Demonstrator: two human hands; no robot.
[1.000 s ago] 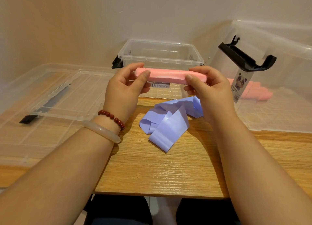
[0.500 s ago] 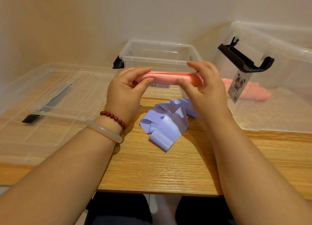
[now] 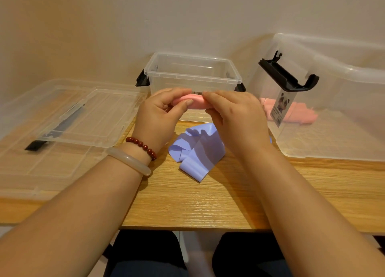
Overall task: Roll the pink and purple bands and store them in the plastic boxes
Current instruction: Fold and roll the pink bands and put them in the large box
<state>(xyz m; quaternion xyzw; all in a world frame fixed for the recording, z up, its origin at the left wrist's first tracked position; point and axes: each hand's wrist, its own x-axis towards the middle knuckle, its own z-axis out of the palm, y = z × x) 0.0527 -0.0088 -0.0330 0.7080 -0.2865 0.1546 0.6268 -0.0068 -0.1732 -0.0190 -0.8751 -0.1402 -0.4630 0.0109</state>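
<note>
A rolled pink band point(image 3: 196, 102) is held in the air just in front of the small clear box point(image 3: 193, 77). My left hand point(image 3: 160, 116) pinches its left end between thumb and fingers. My right hand point(image 3: 235, 116) curls over its right part and hides most of it. A loose purple band point(image 3: 198, 149) lies crumpled on the wooden table under my hands. More pink bands point(image 3: 291, 112) lie inside the big clear box point(image 3: 333, 114) on the right.
Two clear lids point(image 3: 62, 127) lie stacked on the left of the table, one with a black handle. The big box carries a raised black latch point(image 3: 289, 77) and a panda label. A wall stands close behind the boxes.
My right hand has slid left along the pink roll, so the hands now nearly touch and cover most of it. The roll has dropped slightly and stays in front of the small box.
</note>
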